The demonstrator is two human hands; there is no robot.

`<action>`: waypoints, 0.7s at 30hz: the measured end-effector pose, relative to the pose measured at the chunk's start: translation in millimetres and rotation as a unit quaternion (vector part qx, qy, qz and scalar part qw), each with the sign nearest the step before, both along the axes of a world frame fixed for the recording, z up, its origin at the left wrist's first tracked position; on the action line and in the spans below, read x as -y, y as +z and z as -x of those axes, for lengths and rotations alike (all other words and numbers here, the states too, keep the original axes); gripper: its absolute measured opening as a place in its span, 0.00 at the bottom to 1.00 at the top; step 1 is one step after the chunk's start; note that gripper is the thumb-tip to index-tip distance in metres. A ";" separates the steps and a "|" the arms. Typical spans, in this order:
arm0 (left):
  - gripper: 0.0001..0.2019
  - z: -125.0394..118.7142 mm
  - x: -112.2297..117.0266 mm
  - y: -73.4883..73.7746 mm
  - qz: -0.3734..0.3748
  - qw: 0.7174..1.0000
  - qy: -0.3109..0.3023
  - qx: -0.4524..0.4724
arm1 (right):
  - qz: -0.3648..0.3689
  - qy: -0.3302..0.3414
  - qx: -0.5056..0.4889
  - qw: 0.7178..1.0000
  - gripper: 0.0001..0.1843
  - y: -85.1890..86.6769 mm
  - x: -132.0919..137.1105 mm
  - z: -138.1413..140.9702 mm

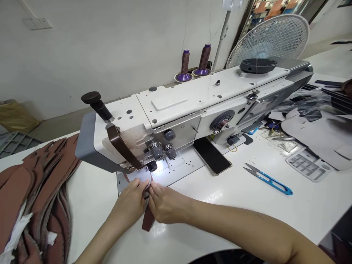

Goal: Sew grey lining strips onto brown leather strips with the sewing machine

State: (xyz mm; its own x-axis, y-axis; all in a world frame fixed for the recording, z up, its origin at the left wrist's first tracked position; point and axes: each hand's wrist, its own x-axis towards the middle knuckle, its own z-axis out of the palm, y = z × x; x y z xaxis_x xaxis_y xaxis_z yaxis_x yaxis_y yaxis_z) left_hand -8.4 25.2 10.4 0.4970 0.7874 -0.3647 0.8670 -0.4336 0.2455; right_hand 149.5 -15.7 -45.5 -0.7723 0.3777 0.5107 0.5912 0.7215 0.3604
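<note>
Below the head of a white sewing machine [176, 110], both hands pinch one work piece, pale on its upper face [137, 176] and with reddish-brown edges. My left hand [133, 200] is closed on its near edge, thumb on the pale face. Pressed close beside it, my right hand [167, 205] has its fingertips together at the piece's right edge. A reddish-brown strip [148, 219] hangs down toward me between the hands. The needle area lies just beyond my fingers, lit by a lamp; the needle itself is hard to make out.
Reddish-brown cut pieces [41, 183] are heaped on the left. A phone [213, 156] lies against the machine bed, with blue thread snips [269, 179] to its right. Pale scraps [316, 128] cover the far right; thread cones [184, 66] and a fan [271, 38] stand behind.
</note>
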 end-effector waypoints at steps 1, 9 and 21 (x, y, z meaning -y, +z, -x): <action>0.22 1.8 2.4 -0.9 -0.008 1.000 0.000 -0.001 | -0.002 -0.002 0.003 1.000 0.09 -0.3 1.5 0.4; 0.20 -7.1 -2.9 -5.0 -0.055 0.998 0.000 -0.005 | -0.022 -0.015 0.005 1.000 0.11 -5.2 -3.3 2.6; 0.10 -13.3 -7.4 -14.8 -0.086 0.995 0.028 0.049 | -0.020 -0.021 -0.016 0.999 0.13 -8.7 -8.1 4.4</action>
State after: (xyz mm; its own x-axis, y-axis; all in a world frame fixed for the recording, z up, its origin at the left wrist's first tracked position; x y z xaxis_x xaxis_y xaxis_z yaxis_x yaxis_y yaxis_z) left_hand 4.9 32.6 -4.4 0.4780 0.8610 -0.1735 0.8660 -0.4291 0.2567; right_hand 145.1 -7.6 -54.3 -0.7392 0.3881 0.5504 0.6326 0.6806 0.3697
